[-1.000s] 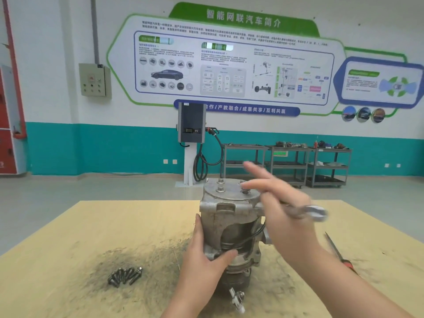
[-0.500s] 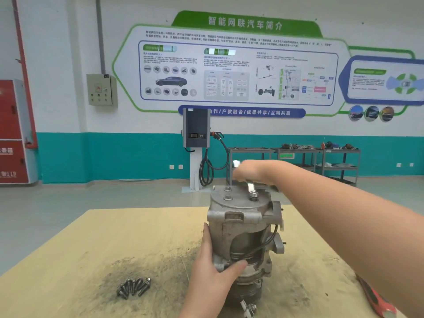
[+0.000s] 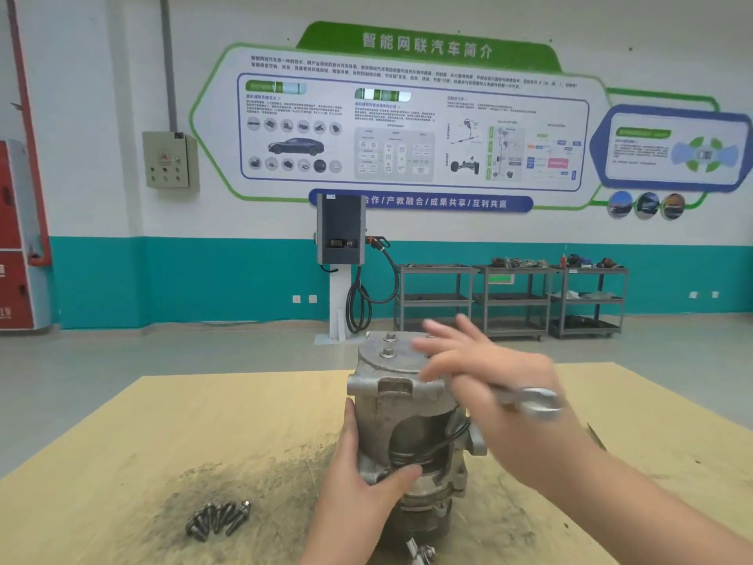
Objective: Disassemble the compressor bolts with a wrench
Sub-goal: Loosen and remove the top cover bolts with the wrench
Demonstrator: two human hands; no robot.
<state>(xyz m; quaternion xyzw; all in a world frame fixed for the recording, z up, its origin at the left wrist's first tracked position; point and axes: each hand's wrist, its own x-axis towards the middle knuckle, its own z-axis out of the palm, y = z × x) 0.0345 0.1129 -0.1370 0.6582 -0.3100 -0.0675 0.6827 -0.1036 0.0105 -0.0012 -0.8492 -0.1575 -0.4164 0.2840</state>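
Observation:
A grey metal compressor (image 3: 401,405) stands upright on the yellow table (image 3: 122,442). Two bolts (image 3: 389,353) stick up from its round top plate. My left hand (image 3: 358,495) grips the compressor's lower body, thumb across the front. My right hand (image 3: 485,373) hovers over the top's right side, blurred, fingers stretched left. It holds a silver wrench (image 3: 529,401) whose free end juts out to the right. The wrench's other end is hidden under the hand.
Several loose bolts (image 3: 218,517) lie in a dark grimy patch at front left. A small metal fitting (image 3: 421,553) sits at the compressor's foot. A dark tool tip (image 3: 595,436) shows right of my forearm. Shelving carts (image 3: 509,299) stand far behind.
My right hand has swung the wrench from the far side of the top plate back toward me and to the right. My left hand keeps its grip on the compressor.

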